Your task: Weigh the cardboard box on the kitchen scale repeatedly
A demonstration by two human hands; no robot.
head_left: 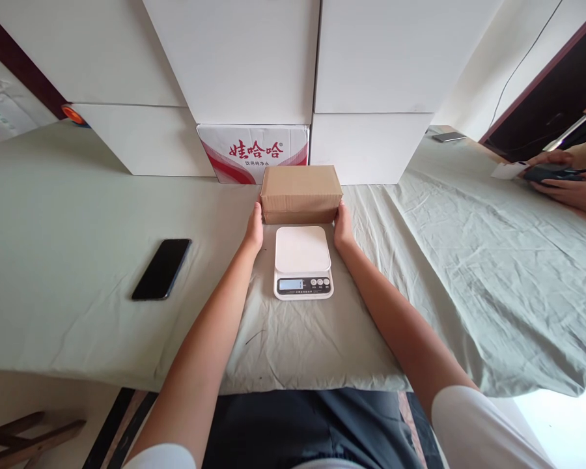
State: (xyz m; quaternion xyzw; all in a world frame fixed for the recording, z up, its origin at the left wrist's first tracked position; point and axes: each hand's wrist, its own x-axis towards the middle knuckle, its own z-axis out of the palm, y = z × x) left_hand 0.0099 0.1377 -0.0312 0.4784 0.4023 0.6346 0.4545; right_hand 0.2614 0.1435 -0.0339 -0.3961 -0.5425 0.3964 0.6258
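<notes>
A brown cardboard box (pixel 301 184) is held between my two hands, just behind the kitchen scale. My left hand (pixel 256 227) presses against its left end, and my right hand (pixel 342 225) against its right end; the fingers are partly hidden behind the box. Whether the box rests on the cloth or hangs slightly above it, I cannot tell. The white kitchen scale (pixel 303 251) lies in front of the box, between my forearms, with nothing on its platform. Its display is lit, but the reading is too small to make out.
A black smartphone (pixel 162 268) lies to the left on the green-grey tablecloth (pixel 68 260). Behind the box stand a printed carton (pixel 264 151) and large white panels (pixel 244 58). At right, another person's hands (pixel 561 176) hold a dark object; another phone (pixel 448 137) lies nearby.
</notes>
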